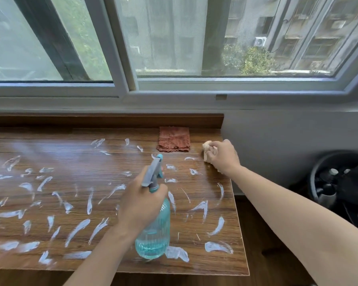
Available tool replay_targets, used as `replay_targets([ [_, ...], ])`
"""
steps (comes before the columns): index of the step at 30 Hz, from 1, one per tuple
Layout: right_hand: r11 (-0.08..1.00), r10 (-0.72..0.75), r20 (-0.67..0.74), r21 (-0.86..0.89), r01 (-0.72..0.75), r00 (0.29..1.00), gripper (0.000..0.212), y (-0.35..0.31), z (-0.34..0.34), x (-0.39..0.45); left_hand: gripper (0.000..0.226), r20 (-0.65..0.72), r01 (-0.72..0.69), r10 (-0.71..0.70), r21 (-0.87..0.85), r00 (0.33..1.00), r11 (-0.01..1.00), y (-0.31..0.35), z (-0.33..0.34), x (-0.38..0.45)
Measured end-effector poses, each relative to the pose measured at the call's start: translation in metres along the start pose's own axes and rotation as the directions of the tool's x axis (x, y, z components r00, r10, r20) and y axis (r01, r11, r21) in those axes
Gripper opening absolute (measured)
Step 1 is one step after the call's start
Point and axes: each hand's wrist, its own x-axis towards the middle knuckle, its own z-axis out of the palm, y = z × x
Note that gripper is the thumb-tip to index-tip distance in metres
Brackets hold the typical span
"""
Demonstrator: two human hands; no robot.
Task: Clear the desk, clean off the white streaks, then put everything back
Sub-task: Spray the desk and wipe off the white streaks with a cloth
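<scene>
The wooden desk (74, 162) is covered with several white streaks (77, 230). My left hand (141, 203) grips the neck of a teal spray bottle (155, 230) with a grey trigger head, held just above the desk's front middle and pointing away. My right hand (221, 155) is closed on a pale sponge or cloth wad (206, 146) pressed on the desk's far right corner. A folded reddish-brown cloth (174, 139) lies flat at the back of the desk, left of my right hand.
A raised wooden ledge (112, 120) runs along the desk's back under the window (174, 48). A white wall stands to the right. A black office chair base (339, 182) sits on the floor beyond the desk's right edge.
</scene>
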Motion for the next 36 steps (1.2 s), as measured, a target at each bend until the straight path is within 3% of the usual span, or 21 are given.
replay_targets([
  [5, 0.955, -0.165, 0.005, -0.250, 0.161, 0.986, 0.033, 0.000, 0.024, 0.023, 0.027, -0.083, 0.049, -0.056, -0.075, 0.995, 0.996, -0.007, -0.018, 0.002],
  [7, 0.941, -0.216, 0.075, -0.249, 0.228, 0.973, 0.038, 0.005, 0.026, 0.017, 0.009, -0.064, 0.088, -0.096, -0.127, 0.993, 0.988, -0.012, -0.023, 0.004],
  [10, 0.897, -0.326, 0.224, -0.234, 0.375, 0.918, 0.043, 0.020, 0.020, 0.001, 0.023, -0.056, 0.128, -0.134, -0.103, 0.989, 0.986, -0.018, -0.025, 0.006],
  [13, 0.851, -0.409, 0.296, -0.217, 0.478, 0.863, 0.046, 0.035, 0.011, 0.001, 0.007, -0.089, 0.112, -0.119, -0.076, 0.989, 0.991, -0.018, -0.022, 0.006],
  [17, 0.896, -0.272, 0.280, -0.276, 0.349, 0.921, 0.046, 0.020, 0.021, 0.039, 0.040, -0.117, 0.093, -0.100, -0.061, 0.988, 0.994, -0.013, -0.020, 0.011],
  [20, 0.919, -0.263, 0.185, -0.252, 0.304, 0.947, 0.044, 0.000, 0.035, 0.027, 0.026, -0.134, 0.078, -0.086, -0.061, 0.987, 0.995, -0.012, -0.017, 0.015],
  [23, 0.861, -0.471, 0.174, -0.124, 0.494, 0.865, 0.035, 0.000, 0.036, -0.018, 0.016, -0.134, 0.088, -0.097, -0.077, 0.986, 0.993, -0.010, -0.015, 0.016],
  [26, 0.751, -0.610, 0.317, -0.064, 0.658, 0.726, 0.044, 0.010, 0.028, -0.038, 0.013, -0.114, 0.037, -0.043, -0.060, 0.992, 0.998, -0.007, -0.016, 0.014],
  [27, 0.747, -0.596, 0.364, -0.076, 0.661, 0.716, 0.046, 0.012, 0.025, -0.032, 0.008, -0.085, 0.013, -0.014, -0.022, 0.996, 1.000, -0.005, -0.016, 0.013],
  [29, 0.791, -0.521, 0.388, -0.117, 0.601, 0.760, 0.046, 0.009, 0.024, -0.012, 0.010, -0.069, 0.018, -0.019, -0.016, 0.997, 1.000, -0.005, -0.015, 0.011],
  [31, 0.855, -0.417, 0.341, -0.167, 0.491, 0.843, 0.042, -0.004, 0.027, 0.010, 0.025, -0.091, 0.050, -0.054, -0.052, 0.994, 0.997, -0.002, -0.014, 0.008],
  [33, 0.854, -0.396, 0.256, -0.250, 0.456, 0.882, 0.031, -0.023, 0.038, 0.011, 0.036, -0.106, 0.064, -0.067, -0.031, 0.992, 0.997, 0.002, -0.014, 0.005],
  [34, 0.833, -0.443, 0.225, -0.254, 0.492, 0.868, 0.025, -0.029, 0.043, 0.003, 0.037, -0.110, 0.063, -0.065, -0.017, 0.992, 0.998, 0.002, -0.014, 0.004],
  [36, 0.767, -0.592, 0.233, -0.131, 0.628, 0.771, 0.020, -0.025, 0.048, -0.024, 0.034, -0.081, 0.032, -0.030, 0.023, 0.996, 0.999, 0.006, -0.015, 0.002],
])
